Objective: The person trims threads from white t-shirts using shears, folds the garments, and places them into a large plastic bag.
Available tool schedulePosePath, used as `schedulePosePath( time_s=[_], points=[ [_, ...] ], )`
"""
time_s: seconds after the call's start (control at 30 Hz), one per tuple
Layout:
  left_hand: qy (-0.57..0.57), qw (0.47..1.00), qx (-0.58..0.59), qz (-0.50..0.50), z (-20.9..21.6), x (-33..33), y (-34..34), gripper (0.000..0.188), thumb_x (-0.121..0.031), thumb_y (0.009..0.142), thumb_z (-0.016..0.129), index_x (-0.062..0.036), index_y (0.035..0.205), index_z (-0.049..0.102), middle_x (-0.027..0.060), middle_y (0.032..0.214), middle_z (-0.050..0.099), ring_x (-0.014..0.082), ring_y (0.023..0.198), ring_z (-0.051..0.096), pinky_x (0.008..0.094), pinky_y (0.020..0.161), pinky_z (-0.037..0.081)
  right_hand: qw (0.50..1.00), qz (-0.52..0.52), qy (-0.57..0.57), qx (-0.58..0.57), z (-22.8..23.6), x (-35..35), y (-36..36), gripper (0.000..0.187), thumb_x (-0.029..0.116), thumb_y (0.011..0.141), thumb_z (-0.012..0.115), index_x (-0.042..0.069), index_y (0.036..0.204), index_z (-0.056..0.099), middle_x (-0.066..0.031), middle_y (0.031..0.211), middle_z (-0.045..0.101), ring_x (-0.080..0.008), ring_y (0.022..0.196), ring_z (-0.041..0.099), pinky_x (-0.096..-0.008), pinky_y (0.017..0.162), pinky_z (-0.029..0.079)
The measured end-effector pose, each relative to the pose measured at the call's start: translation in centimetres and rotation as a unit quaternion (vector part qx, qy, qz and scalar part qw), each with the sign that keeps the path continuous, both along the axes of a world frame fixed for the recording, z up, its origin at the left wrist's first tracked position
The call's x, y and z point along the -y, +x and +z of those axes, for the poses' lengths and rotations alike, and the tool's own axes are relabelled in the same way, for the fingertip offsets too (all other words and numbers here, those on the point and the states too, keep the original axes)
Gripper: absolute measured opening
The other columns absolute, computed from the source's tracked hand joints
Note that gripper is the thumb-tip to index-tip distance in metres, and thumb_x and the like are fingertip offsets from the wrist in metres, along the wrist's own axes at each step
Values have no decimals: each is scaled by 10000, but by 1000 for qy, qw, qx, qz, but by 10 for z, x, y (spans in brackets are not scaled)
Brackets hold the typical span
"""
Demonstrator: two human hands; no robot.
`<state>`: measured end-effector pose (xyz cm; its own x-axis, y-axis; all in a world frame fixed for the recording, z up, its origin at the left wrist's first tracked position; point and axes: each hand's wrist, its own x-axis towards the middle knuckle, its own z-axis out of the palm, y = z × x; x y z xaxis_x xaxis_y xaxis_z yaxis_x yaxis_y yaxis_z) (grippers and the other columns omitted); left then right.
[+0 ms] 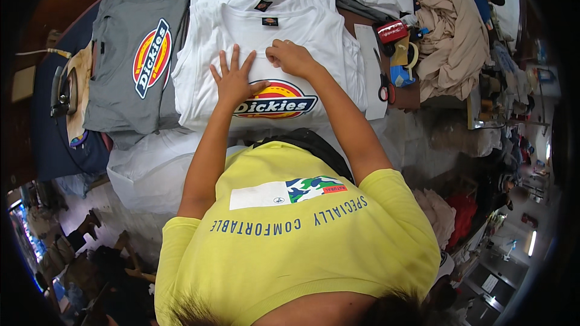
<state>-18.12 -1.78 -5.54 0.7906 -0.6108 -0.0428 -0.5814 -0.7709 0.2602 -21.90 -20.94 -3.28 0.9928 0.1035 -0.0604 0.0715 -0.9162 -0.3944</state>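
A white sleeveless shirt lies flat on top of a stack of similar ones, with a red, yellow and dark blue printed emblem near its lower edge. My left hand rests on it with the fingers spread, the thumb touching the emblem's upper left. To the right, above the emblem, my right hand is on the same shirt. Its fingers are curled in and pinched at the cloth; whatever sits between the fingertips is hidden. A small black label shows at the shirt's neckline.
Grey shirts with the same emblem lie to the left, beside an iron. On the right are scissors, a red item, a tape roll and heaped beige cloth. White sheeting hangs at the table's front.
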Motion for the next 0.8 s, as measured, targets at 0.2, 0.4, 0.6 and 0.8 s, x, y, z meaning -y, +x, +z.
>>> schedulePosePath(
  time_s=[0.2,0.4,0.6,0.8],
  points=[
    [-139,988,62,-1,-6,-22,-6,741,-503,714,657,-234,1352,395,98,1475,213,380,1360,110,611,1040,59,958,-76,222,165,-18,15,-27,105,93,768,604,73,869,586,-93,886,553,-273,900,542,-376,764,437],
    [-277,919,154,236,-47,-159,-43,559,-216,794,679,22,1225,414,176,1212,426,315,1170,378,410,1003,281,881,-341,108,311,-29,46,-176,119,65,799,601,22,904,565,-100,865,544,-257,807,535,-336,742,425],
    [-443,766,-317,342,-92,-207,-60,442,-149,835,643,-5,1211,461,95,1163,533,167,1046,493,291,926,361,753,-524,369,149,-87,36,-259,373,161,786,701,31,1070,495,-65,1004,535,-134,849,530,-283,720,449],
    [-449,731,-402,321,-96,-208,-49,415,-188,861,618,-52,1222,465,14,1054,582,65,861,496,201,773,350,701,-501,476,176,-115,29,-260,498,176,749,742,24,1114,440,-111,1070,504,-161,847,549,-292,763,471]
  ],
)
